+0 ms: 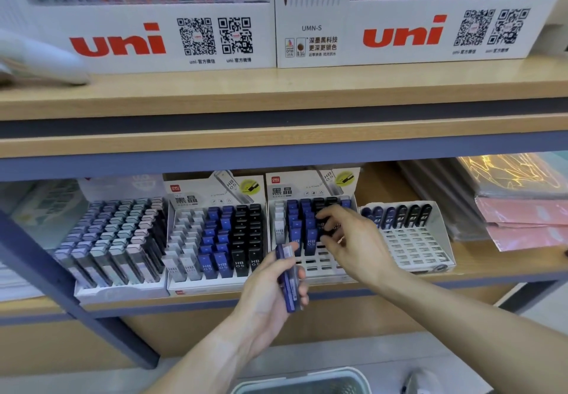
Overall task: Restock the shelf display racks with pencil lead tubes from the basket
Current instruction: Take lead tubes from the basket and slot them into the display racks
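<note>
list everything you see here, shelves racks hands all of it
uni display boxes: two, white with red logo, upper shelf
pastel lead tube rack: one, nearly full, lower shelf far left
HB 0.5 rack: one, white, blue and black tubes, nearly full
part-filled HB 0.5 rack: one, front slots empty, under the right hand
grey rack: one, back row only filled, dark tubes
pink packets: stack, lower shelf right
basket: one, pale rim, bottom edge
blue lead tubes: a few, in the left hand
left hand: grips blue tubes
right hand: reaching into part-filled rack
</note>
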The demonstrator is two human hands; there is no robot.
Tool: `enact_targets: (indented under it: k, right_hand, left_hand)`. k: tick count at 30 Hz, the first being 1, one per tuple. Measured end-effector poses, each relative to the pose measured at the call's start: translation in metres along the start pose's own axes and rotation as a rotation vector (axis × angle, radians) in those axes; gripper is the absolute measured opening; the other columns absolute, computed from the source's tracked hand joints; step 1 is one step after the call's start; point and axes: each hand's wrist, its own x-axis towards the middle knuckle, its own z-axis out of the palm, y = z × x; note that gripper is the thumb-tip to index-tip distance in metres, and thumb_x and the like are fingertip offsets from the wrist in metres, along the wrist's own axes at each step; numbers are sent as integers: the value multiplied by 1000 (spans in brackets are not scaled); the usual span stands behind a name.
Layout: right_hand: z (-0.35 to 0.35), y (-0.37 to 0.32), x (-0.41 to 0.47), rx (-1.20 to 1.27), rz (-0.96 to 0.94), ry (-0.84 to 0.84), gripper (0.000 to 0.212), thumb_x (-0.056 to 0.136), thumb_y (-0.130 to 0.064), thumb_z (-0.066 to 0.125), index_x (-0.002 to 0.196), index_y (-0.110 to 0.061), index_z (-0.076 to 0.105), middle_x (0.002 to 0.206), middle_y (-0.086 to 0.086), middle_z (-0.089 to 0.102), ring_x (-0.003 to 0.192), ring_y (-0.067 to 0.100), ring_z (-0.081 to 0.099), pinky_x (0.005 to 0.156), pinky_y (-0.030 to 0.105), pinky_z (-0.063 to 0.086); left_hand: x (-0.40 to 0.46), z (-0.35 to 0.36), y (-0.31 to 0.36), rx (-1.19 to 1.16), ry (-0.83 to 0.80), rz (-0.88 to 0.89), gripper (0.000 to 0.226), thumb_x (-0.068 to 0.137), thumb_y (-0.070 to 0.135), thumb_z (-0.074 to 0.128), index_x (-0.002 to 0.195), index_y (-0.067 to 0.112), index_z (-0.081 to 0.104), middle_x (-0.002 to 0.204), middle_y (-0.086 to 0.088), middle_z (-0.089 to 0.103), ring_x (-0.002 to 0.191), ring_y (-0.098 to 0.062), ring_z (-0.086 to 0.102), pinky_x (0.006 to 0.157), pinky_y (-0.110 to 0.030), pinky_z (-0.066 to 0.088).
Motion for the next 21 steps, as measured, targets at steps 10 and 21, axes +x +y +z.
enact_targets:
  k: [10,21]
  right_hand:
    - [-18,-33,-18,684,392,-370,28,86,-14,81,110,-13,68,92,10,76,72,10,71,58,15,51]
    - [-20,-33,-8,828,428,-184,24,89,-7,76,111,-15,72,86,16,75,71,17,69,68,21,57]
  left_hand:
    - [-7,5,-2,137,-96,-8,29,98,-2,52,123,5,64,85,-13,71,65,-21,60,61,-34,49]
    - [-1,-4,-6,102,6,-64,12,100,7,56,109,0,58,86,-16,66,49,-20,47,37,-22,26]
